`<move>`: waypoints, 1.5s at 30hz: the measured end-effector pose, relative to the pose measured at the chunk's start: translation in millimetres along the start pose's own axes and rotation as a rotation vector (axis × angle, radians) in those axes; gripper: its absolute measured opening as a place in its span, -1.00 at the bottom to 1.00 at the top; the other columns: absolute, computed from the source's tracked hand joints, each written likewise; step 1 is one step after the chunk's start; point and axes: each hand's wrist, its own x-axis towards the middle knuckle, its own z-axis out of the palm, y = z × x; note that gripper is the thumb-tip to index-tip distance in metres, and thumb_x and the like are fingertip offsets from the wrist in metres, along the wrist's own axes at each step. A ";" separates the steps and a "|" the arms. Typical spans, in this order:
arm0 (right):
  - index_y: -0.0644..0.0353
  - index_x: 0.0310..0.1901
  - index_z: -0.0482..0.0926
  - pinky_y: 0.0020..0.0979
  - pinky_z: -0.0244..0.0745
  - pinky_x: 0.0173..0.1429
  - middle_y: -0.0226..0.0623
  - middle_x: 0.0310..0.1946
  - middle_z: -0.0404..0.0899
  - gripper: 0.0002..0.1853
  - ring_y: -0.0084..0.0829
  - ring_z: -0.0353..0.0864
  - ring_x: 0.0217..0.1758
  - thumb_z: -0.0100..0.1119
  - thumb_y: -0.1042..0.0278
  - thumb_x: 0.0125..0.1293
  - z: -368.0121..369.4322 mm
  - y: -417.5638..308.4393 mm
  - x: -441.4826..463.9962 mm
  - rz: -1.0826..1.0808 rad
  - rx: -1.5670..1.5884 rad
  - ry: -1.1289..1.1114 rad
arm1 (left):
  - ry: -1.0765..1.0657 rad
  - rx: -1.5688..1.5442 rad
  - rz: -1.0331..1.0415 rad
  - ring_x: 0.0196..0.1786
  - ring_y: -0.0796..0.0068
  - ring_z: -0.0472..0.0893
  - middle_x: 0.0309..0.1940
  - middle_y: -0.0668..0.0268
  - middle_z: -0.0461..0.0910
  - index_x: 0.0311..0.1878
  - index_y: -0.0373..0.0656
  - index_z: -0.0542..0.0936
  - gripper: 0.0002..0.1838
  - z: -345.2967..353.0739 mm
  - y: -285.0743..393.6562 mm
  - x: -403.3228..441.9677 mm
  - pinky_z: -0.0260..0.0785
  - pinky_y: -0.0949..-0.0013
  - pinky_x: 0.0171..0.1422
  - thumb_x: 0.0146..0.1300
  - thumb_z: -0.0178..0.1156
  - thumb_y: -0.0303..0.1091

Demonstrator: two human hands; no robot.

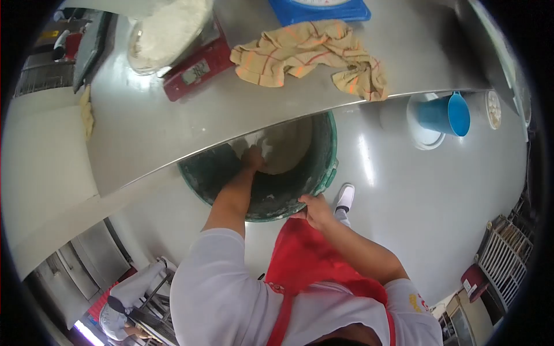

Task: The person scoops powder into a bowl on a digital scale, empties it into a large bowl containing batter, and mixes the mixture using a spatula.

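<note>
A large green bin (335,138), partly under the steel table, holds pale powder (291,153). My left hand (254,158) reaches down inside it at the powder; its fingers are too dim to make out, and something whitish lies just beyond them. My right hand (314,209) grips the bin's near rim, with the thumb over the edge and the other fingers partly hidden.
On the steel table (213,124) are a red scale (196,72), a bowl of white powder (167,37), a checked cloth (311,49) and a blue scale (352,10). A blue jug (444,115) stands on a white lidded tub (427,138). Another person (115,323) is at lower left.
</note>
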 end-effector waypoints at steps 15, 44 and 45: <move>0.29 0.04 0.29 -0.09 0.65 -0.35 -0.10 -0.15 0.48 -0.62 -0.12 0.59 -0.23 -0.06 0.57 0.14 -29.3 28.8 10.3 0.086 0.050 0.026 | 0.227 0.158 -0.003 0.02 0.10 0.51 -0.06 0.04 0.51 -0.04 -0.23 0.50 -0.59 4.5 41.8 2.9 0.39 0.16 0.05 0.09 0.13 -0.17; 0.32 0.03 0.25 0.16 0.54 -0.16 0.08 0.06 0.26 -0.65 0.15 0.39 0.00 -0.13 0.48 0.18 47.8 -34.8 36.7 0.007 -0.102 -0.156 | 1.238 -0.172 0.324 -0.42 0.02 0.55 -0.50 -0.02 0.55 -0.27 -0.29 0.56 -0.73 -312.8 13.7 -355.6 0.36 0.19 -0.31 0.06 0.21 -0.27; 0.32 0.00 0.26 0.16 0.55 -0.16 0.08 0.05 0.26 -0.67 0.15 0.40 -0.01 -0.13 0.47 0.18 48.4 -34.2 36.5 -0.005 -0.113 -0.142 | 1.351 -0.034 0.358 -0.40 0.00 0.55 -0.49 -0.01 0.56 -0.28 -0.26 0.56 -0.76 -329.0 24.3 -353.8 0.36 0.16 -0.29 0.06 0.20 -0.28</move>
